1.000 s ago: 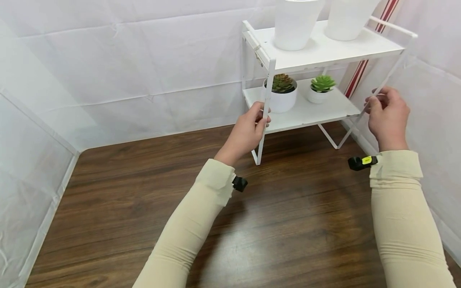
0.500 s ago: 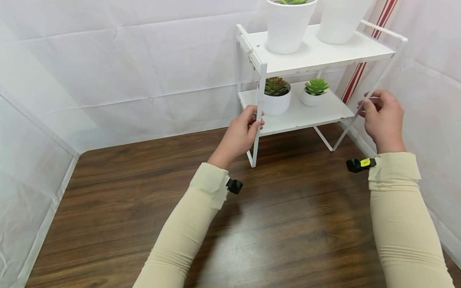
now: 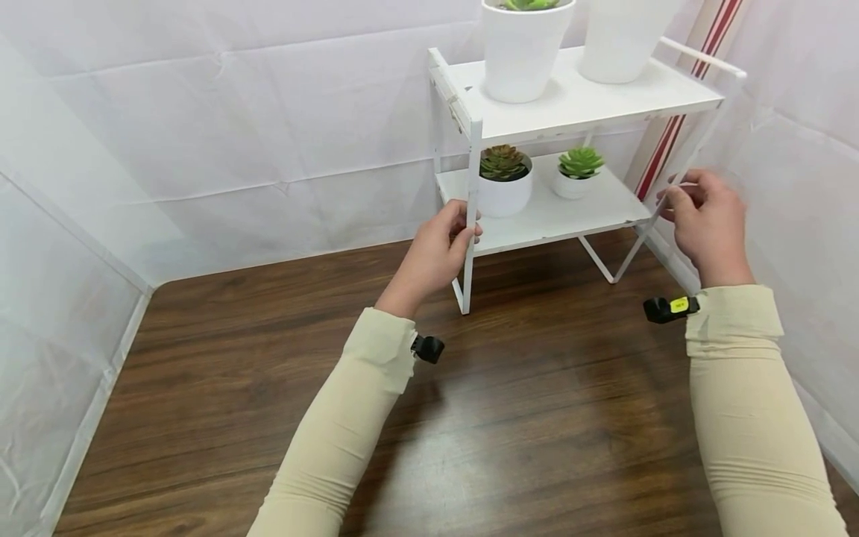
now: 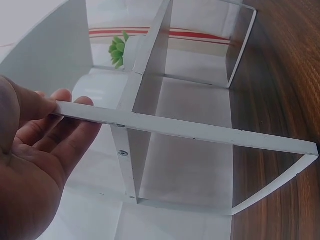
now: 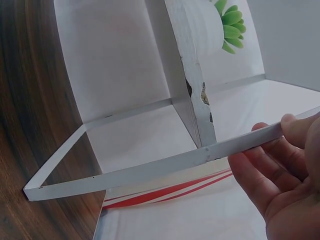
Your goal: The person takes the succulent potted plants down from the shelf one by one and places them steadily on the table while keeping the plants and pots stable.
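A white two-tier shelf [image 3: 564, 216] stands at the back right on the wood floor. My left hand [image 3: 439, 250] grips its front left leg just above the lower board, thumb on the near side and fingers behind. On the other side, my right hand [image 3: 713, 224] pinches the front right leg between thumb and fingers. Two tall white pots [image 3: 520, 56] are on the top board. On the lower board sit a brownish succulent [image 3: 502, 162] in a white pot and a small green succulent [image 3: 581, 162]. In the right wrist view, chipped paint shows on the lower board's edge [image 5: 192, 75].
White sheeting covers the back wall [image 3: 268, 149] and both sides. A red-striped cloth strip [image 3: 661, 149] hangs behind the shelf's right end. Dark wood floor [image 3: 268, 373] spreads in front and to the left. The right wall [image 3: 805, 194] is close beside the right hand.
The shelf, with its pots, has shifted left and slightly toward me, both hands moving along with it. More of the left tall pot's plant shows at the top.
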{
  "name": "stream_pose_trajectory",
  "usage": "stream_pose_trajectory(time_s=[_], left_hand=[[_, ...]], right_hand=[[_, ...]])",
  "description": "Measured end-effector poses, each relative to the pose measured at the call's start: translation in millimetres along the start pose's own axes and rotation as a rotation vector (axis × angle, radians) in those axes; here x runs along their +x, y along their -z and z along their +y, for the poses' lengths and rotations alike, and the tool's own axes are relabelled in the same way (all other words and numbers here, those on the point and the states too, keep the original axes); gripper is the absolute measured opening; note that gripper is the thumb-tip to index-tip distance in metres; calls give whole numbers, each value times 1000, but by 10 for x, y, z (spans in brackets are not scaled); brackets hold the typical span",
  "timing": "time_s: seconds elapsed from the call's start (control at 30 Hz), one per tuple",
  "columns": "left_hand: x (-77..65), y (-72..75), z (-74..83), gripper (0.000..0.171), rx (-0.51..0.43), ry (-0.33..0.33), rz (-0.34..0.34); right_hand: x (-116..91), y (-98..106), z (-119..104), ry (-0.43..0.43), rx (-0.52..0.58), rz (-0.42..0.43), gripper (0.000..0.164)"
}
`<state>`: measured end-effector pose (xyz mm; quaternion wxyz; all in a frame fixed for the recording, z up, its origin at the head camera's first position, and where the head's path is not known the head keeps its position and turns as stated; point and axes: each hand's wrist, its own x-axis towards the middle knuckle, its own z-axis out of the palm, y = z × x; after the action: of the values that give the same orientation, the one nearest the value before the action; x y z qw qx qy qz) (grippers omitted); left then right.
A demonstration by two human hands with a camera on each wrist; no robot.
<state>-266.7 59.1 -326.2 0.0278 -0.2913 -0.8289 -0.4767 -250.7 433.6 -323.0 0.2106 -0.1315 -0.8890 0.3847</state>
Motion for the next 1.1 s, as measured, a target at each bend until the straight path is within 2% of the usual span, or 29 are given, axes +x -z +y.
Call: stream_pose_trajectory(time_s=[0.17,0.33,0.57,1.1], left_hand=[[0,2,1,18,-9,21,-8],[-8,8,14,17,-22,50,-13],[-13,6,17,18,-35,77,-18],[-7,2,22,16,-43,90,-5]], right_hand=[[-2,9,20,35,4,-8,32],[-11,7,42,73,61,-1,19],[-7,26,42,63,-16,-21,36],[6,67,63,78,-54,-52,42]])
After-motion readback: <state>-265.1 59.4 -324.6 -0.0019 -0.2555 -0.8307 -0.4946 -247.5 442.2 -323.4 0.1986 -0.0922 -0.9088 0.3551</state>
